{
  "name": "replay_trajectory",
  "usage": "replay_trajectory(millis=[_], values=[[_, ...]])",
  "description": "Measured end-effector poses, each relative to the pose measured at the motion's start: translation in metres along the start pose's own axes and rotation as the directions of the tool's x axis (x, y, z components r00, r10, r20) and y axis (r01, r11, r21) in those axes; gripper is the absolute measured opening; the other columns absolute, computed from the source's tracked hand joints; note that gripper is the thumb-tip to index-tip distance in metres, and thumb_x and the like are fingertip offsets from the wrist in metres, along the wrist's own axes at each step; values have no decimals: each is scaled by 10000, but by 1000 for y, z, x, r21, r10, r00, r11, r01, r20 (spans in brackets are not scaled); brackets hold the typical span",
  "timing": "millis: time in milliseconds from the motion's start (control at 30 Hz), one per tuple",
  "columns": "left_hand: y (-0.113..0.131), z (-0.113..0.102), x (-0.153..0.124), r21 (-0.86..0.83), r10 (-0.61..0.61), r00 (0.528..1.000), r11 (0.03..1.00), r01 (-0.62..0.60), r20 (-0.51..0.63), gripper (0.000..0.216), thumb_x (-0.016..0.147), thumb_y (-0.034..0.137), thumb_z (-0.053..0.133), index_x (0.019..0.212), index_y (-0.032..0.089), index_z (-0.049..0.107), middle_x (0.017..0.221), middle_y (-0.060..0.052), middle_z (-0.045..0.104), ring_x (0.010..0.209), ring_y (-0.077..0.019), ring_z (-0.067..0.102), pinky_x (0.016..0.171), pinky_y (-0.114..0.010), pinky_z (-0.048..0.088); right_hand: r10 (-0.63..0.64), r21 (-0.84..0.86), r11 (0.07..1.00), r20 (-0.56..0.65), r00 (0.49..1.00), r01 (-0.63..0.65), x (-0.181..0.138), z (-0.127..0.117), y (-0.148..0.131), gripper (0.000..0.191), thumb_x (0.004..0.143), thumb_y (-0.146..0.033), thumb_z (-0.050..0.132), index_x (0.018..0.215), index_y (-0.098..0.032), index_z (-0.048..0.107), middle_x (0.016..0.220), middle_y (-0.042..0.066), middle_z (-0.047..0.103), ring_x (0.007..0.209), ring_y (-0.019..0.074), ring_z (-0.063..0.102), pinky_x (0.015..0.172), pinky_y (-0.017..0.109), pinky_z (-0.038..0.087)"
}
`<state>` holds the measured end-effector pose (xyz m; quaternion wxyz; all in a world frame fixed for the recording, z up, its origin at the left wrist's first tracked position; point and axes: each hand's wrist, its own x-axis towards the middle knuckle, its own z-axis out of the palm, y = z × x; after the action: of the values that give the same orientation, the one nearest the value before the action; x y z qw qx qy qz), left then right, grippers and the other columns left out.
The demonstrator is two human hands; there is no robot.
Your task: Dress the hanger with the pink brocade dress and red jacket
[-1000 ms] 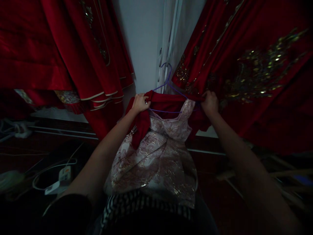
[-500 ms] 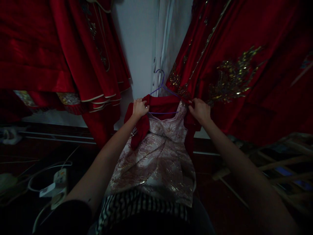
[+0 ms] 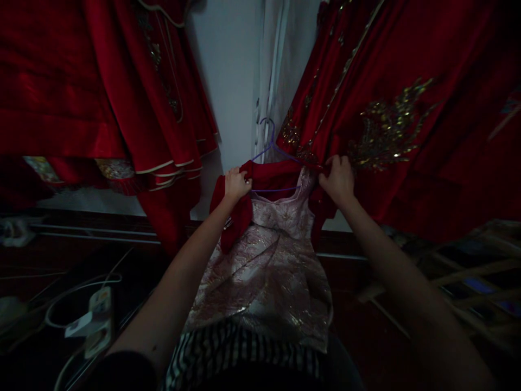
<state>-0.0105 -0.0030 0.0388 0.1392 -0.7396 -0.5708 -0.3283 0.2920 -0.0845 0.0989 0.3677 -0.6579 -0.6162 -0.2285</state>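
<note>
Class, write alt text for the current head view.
A person's left hand and right hand grip a red garment on a purple hanger, with a shiny pink dress below. Decorated red clothes hang on both sides.

Dim light — near-black lower corners, soft detail, small glints on gold sequins [image 3: 393, 130]

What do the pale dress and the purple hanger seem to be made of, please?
Dress: probably brocade-like fabric with a partly metallic sheen, judging by its floral pattern and bright glints.
Hanger: perhaps smooth plastic-coated wire, as it looks thin and evenly purple; solid plastic remains possible.
</note>
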Motion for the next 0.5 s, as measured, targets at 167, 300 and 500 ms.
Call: replay_trajectory(millis=[167,300,500], values=[[2,5,0,5,5,1000,1000,-5,-8,299,819,334,484,983,179,680,1054,-135,620,1061,-298,532,937,-431,361,146,93,984,63,987,-152,9,2,14,303,736,-236,535,1015,-119,522,898,127,594,813,243,580,800,398,471],[3,6,0,11,-3,1000,1000,3,-9,318,820,339,483,1013,179,679,1065,-137,619,1069,-300,528,951,-436,352,127,60,989,104,986,-134,9,1,22,301,701,-146,510,996,-100,550,979,152,597,891,241,583,850,387,468],[-1,6,1,-21,15,1000,1000,-15,-2,322,819,338,482,1016,177,679,1094,-145,608,1084,-304,518,954,-439,349,272,-213,947,136,953,-240,16,-3,35,324,761,-120,446,1031,-18,593,1002,269,602,960,333,608,832,482,460]])
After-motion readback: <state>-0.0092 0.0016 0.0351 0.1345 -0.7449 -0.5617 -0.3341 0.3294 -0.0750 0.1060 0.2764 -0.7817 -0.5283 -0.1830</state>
